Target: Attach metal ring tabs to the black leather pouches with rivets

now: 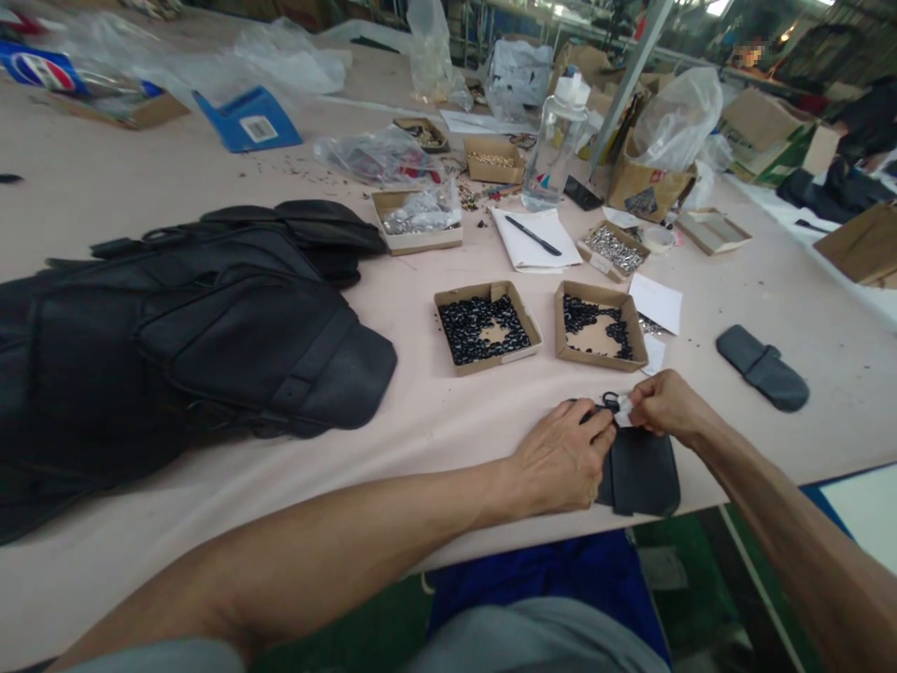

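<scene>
Close to the table's front edge lies a flat black leather-like piece (643,472) with rounded corners. My left hand (567,455) rests over its left side, fingers curled and pressing on it. A small black ring (611,401) sticks up at the piece's upper edge, between my two hands. My right hand (660,404) is closed in a pinch around a crumpled white scrap (623,411), which touches the area beside the ring. Whether the scrap is paper or cloth I cannot tell. My left palm hides part of the black piece.
Ahead stand two cardboard trays (489,359) (603,359) of small black parts. Black bags (266,336) are heaped at left. A black strapped piece (762,367) lies at right. Farther back are a pen (533,236), a clear bottle (553,150) and boxes of metal parts (615,250).
</scene>
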